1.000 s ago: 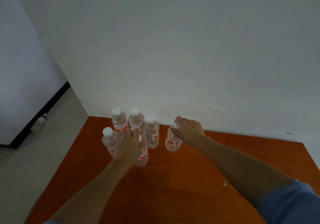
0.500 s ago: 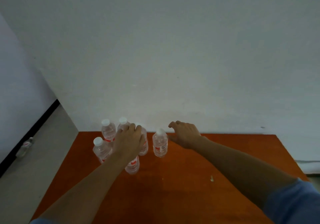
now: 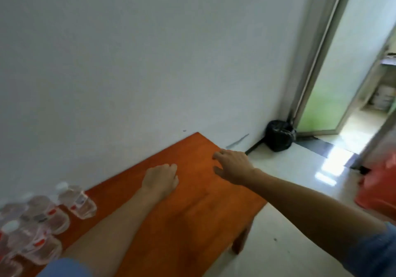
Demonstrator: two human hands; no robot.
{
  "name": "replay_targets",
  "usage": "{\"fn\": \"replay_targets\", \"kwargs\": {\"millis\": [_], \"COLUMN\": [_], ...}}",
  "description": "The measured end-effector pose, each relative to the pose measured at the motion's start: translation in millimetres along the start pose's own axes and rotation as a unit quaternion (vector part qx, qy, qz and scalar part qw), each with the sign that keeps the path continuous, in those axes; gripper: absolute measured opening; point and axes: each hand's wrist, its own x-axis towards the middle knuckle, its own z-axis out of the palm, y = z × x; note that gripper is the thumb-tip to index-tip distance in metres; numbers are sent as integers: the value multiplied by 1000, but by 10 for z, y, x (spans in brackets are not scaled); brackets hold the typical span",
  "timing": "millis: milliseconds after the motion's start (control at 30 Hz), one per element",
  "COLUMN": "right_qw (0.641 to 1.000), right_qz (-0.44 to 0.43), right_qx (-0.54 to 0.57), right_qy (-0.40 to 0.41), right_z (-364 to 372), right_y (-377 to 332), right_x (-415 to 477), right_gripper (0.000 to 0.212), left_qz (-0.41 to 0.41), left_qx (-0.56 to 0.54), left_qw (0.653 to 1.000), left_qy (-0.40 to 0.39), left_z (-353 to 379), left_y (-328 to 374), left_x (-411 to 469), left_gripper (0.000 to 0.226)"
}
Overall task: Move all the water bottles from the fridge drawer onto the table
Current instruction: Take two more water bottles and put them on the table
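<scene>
Orange wood of the table (image 3: 192, 219) fills our head view, and the water bottles (image 3: 40, 225) stand clustered at its left end, touching one another. Our left hand (image 3: 160, 180) and right hand (image 3: 233, 166) hover over the table's bare right half, both empty with fingers loosely spread. Neither fridge nor drawer shows; we should turn to find it before reaching.

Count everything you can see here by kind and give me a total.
water bottles: 5 at least (blurred, and the group is cut off by the picture's edge)
hands: 2, the left hand and the right hand, both empty
table: 1
black bin: 1
Total: 9 at least
</scene>
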Motion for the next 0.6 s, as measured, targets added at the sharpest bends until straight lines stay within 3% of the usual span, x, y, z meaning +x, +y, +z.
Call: {"fn": "replay_targets", "kwargs": {"millis": [267,600], "right_qw": [967,865], "right_qz": [254,498], "right_qx": [-26,-52], "right_qy": [16,24], "right_z": [-326,-405], "right_y": [1852,3778], "right_x": [-2197,-4145], "right_gripper": [41,34], "left_qz": [233,459], "left_qx": [-59,-65], "left_qw": [971,885], "left_qy": [-3,43], "left_z": [-326,-578], "left_y": [2662,5688], "left_x": [605,1486], "left_gripper": [21,25]}}
